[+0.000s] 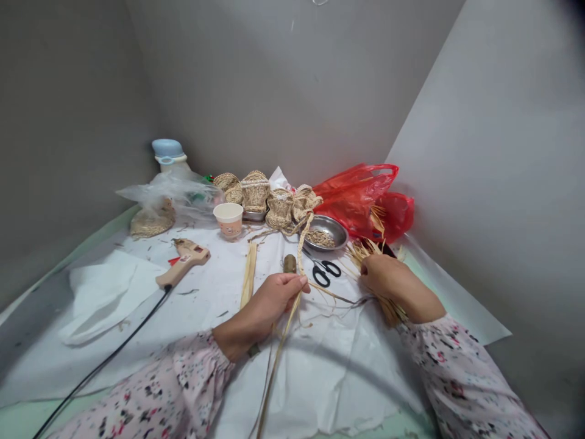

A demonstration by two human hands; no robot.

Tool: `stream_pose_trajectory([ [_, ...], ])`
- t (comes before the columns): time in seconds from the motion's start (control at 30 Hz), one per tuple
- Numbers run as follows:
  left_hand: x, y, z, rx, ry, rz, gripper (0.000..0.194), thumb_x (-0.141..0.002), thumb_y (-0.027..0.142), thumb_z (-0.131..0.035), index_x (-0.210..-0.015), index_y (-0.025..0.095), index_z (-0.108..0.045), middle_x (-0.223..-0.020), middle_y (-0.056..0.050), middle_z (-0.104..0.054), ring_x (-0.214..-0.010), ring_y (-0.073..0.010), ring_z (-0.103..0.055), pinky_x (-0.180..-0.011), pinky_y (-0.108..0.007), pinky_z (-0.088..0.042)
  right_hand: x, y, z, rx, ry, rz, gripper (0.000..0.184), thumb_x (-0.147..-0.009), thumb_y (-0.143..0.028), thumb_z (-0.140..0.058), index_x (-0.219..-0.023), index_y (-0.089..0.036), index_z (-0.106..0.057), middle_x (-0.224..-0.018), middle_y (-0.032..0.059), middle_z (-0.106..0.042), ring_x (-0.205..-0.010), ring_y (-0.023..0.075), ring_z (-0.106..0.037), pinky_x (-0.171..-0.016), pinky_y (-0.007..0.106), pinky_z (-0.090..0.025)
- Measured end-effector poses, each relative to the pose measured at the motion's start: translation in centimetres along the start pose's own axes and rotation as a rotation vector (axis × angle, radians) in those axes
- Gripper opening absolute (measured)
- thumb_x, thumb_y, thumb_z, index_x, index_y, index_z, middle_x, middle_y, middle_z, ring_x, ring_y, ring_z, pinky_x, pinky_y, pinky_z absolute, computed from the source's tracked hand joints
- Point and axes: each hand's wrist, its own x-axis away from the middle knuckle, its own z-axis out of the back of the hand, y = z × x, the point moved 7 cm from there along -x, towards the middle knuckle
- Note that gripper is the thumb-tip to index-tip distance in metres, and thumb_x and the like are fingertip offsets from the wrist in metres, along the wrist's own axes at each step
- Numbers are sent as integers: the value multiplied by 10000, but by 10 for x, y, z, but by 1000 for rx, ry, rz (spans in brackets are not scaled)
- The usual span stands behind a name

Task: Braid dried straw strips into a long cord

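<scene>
The left hand [274, 302] reaches in from 7 o'clock, wrist angled inward, its thumb and fingertips pinched together on a braided straw cord [300, 256]. The cord runs from the woven straw sandals [278, 208] at 12 o'clock, past the fingertips and on toward 6 o'clock. The right hand [382, 281] comes in from 4 o'clock, fingers curled shut around a bundle of dry straw [390, 310]. Just ahead of the gap between the hands lie black-handled scissors [325, 272], with a steel bowl [336, 228] beyond them. A grey wall [479, 171] stands near the right hand at 2 o'clock. Toward 9 o'clock, the white paper sheet [123, 366] gives more open room, with a hot glue gun [183, 262] and its black cord [105, 360] lying on it.
</scene>
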Motion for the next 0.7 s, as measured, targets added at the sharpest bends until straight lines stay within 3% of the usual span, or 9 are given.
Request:
stream_pose_trajectory([
  [0.2,0,-6,0,66,-17,55,321,-763,466,-562,-751,147,-597,-454,91,-295,-415,-56,-198,-426,-212,-109,-2,-5,-9,40,-50,-40,224,-697,-162,-557,-854,-113,-709,-875,201,-683,-804,270,-642,-597,309,-421],
  [0.37,1,-6,-3,196,-56,64,297,-759,433,-593,-743,137,-601,-463,96,-292,-416,-50,-193,-425,-203,-136,3,2,4,-1,-36,42,174,-696,-160,-530,-762,-150,-691,-823,139,-693,-738,234,-637,-580,286,-396],
  [0.47,2,-4,-6,261,-77,68,272,-756,401,-610,-750,129,-610,-478,93,-312,-415,-46,-218,-422,-194,-171,13,0,34,-225,191,120,160,-777,-245,-499,-763,-176,-643,-735,77,-681,-668,188,-618,-590,271,-398],
  [0.57,2,-4,-7,293,-88,73,262,-756,378,-620,-754,116,-614,-485,94,-299,-413,-39,-210,-407,-184,-153,31,-14,56,-649,437,199,193,-852,-332,-457,-884,-186,-580,-680,26,-659,-600,145,-608,-586,246,-438],
  [0.63,2,-5,-7,317,-96,73,264,-757,372,-624,-750,108,-614,-485,99,-270,-413,-34,-182,-396,-179,-124,44,-37,60,-860,514,381,184,-884,-324,-430,-936,-188,-541,-747,31,-666,-648,138,-628,-614,239,-472],
  [0.7,0,-6,-6,352,-105,75,264,-764,368,-619,-752,104,-613,-484,107,-233,-412,-31,-148,-388,-177,-105,55,-59,58,-894,594,545,155,-890,-289,-444,-952,-187,-541,-819,47,-664,-727,147,-639,-667,253,-492],
])
